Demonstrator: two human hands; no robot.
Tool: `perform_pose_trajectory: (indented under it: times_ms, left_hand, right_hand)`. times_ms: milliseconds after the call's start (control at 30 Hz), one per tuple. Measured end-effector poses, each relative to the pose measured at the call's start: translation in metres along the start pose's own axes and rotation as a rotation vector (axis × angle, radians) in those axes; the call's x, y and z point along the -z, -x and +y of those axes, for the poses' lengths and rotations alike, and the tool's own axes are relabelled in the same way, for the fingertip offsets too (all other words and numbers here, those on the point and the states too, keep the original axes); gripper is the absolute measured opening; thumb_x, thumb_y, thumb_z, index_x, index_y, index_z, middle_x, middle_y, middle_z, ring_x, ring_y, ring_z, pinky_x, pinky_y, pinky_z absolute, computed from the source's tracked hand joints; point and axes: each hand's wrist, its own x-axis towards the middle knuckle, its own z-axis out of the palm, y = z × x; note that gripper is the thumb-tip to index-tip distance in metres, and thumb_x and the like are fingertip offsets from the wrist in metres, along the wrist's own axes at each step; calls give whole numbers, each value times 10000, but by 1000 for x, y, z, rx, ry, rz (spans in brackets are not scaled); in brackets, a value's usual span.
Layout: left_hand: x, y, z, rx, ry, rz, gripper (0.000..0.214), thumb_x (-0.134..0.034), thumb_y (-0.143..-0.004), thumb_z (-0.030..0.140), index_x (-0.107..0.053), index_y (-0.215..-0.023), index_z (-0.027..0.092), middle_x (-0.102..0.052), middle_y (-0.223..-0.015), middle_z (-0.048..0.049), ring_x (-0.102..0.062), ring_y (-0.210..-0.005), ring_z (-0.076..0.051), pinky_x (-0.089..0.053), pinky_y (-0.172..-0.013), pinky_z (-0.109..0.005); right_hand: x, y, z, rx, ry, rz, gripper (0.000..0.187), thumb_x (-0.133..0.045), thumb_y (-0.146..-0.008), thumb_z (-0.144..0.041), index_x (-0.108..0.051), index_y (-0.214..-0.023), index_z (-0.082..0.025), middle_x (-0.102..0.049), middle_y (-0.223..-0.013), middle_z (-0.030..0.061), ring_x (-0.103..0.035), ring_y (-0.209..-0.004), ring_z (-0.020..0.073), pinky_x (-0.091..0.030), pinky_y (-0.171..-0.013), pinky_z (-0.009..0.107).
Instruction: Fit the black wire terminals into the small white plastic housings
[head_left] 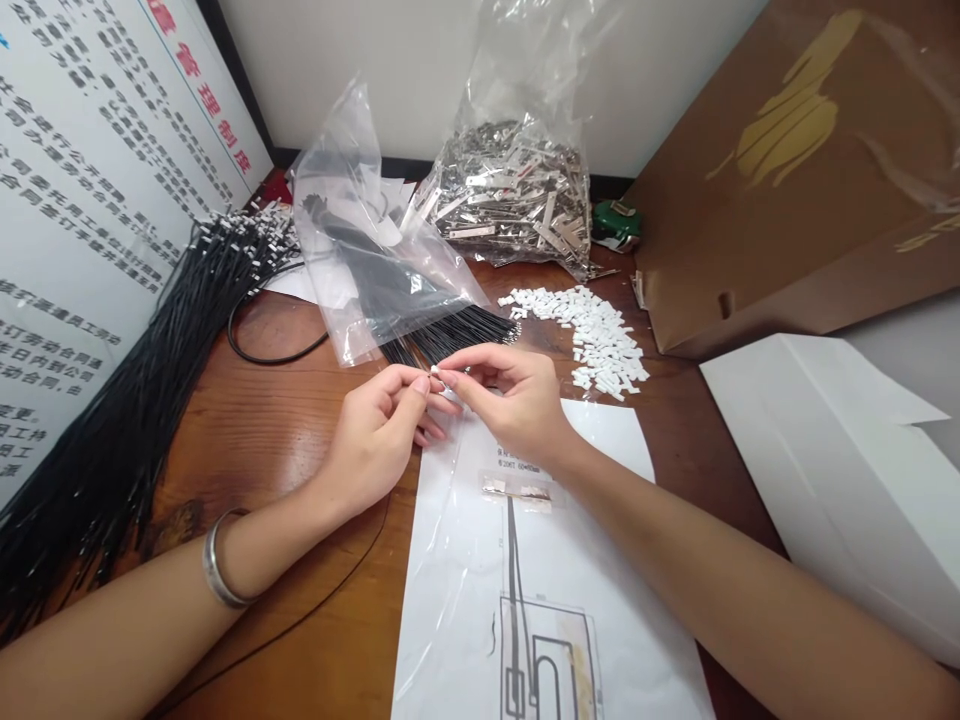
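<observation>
My left hand (382, 430) and my right hand (510, 395) meet over the wooden table (277, 430), fingertips pinched together on a small white plastic piece (438, 374) with a bit of metal at its end. A thin black cord (300, 620) runs from under my left hand down toward the table's near edge. Just beyond my fingers lies a bundle of black cords (457, 330) poking out of a clear plastic bag (367, 250). A silver bangle (217, 560) is on my left wrist.
A heap of small white plastic pieces (600, 335) lies right of my hands. A clear bag of metal clips (517, 190) stands behind. A big sheaf of finished black cords (127, 400) lies left. A drawing sheet in plastic (525, 560), a brown paper bag (787, 180) and a white sheet (840, 470) are nearby.
</observation>
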Motion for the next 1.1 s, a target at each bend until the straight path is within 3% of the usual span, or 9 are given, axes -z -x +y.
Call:
perform_pose_trajectory:
  times_ms: [1100]
  left_hand:
    - [0,1,0,-45,-80,-11,197,-550,-928,314,-599,-840,145,-736,-772,-47,-642,-590,-91,-528,-549,-173]
  right_hand:
    - [4,-1,-1,-19,-40,-65,112,-698,-773,-268,-713,-777,-157,-625,-556,-11,-461,-432,72,-346,-391,222]
